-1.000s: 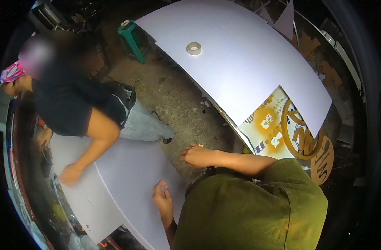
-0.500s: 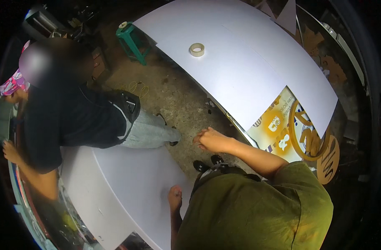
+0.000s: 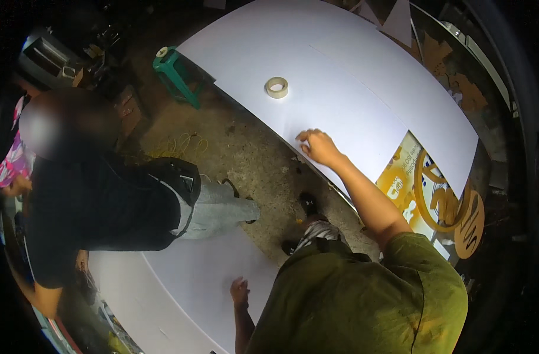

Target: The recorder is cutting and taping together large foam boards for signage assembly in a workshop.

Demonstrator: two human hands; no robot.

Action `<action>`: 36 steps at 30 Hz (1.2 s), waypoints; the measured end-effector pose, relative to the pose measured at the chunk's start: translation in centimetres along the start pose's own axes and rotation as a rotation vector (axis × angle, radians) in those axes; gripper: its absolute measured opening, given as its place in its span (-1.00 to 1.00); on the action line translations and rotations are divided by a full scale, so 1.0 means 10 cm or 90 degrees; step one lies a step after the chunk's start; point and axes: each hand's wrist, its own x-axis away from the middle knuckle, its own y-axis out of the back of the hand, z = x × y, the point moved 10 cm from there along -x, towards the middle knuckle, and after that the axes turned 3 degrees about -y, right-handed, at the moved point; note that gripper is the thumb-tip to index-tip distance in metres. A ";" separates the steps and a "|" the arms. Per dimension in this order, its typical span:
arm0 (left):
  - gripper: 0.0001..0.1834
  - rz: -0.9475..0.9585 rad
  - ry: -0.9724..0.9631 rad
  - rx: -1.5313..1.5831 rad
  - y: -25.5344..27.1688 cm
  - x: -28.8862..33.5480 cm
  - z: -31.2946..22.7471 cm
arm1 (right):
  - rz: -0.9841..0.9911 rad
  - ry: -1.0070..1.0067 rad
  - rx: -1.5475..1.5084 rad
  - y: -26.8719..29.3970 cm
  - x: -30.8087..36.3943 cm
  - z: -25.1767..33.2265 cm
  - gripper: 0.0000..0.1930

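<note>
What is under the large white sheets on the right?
A yellow-and-white printed surface shows at the near end of the white sheets. How far it runs beneath, or what else they cover, cannot be seen.

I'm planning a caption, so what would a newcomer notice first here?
Probably the broad white sheets, bright across the upper middle and right, with a roll of tape on them. Next, the person in black at the left. Then perhaps the brown ring by the sheets' lower right end and the green stool at upper left.
</note>
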 end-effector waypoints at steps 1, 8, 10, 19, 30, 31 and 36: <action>-0.61 -0.004 0.007 0.001 -0.10 -0.06 -0.18 | -0.019 -0.004 0.008 0.05 -0.17 -0.09 -0.72; -0.62 0.037 -0.037 0.048 -0.70 -0.11 -0.95 | -0.053 -0.010 0.054 -0.17 -1.44 -0.78 -0.64; -0.62 0.061 -0.004 0.024 -0.83 -0.01 -0.92 | -0.048 -0.002 0.071 -0.29 -1.77 -0.87 -0.62; -0.63 0.049 0.049 -0.122 -0.84 0.28 -1.34 | -0.041 0.017 0.151 -0.64 -2.47 -1.06 -0.65; -0.63 0.125 -0.021 -0.135 -0.91 -0.27 -1.64 | -0.156 0.121 0.204 -0.35 -2.27 -0.96 -0.77; -0.64 0.146 -0.067 -0.188 -0.92 -0.32 -1.69 | -0.157 0.111 0.209 -0.28 -2.15 -0.89 -0.77; -0.64 0.221 -0.204 -0.192 -0.75 -0.60 -1.72 | -0.148 -0.019 0.186 0.18 -0.97 -0.75 -0.86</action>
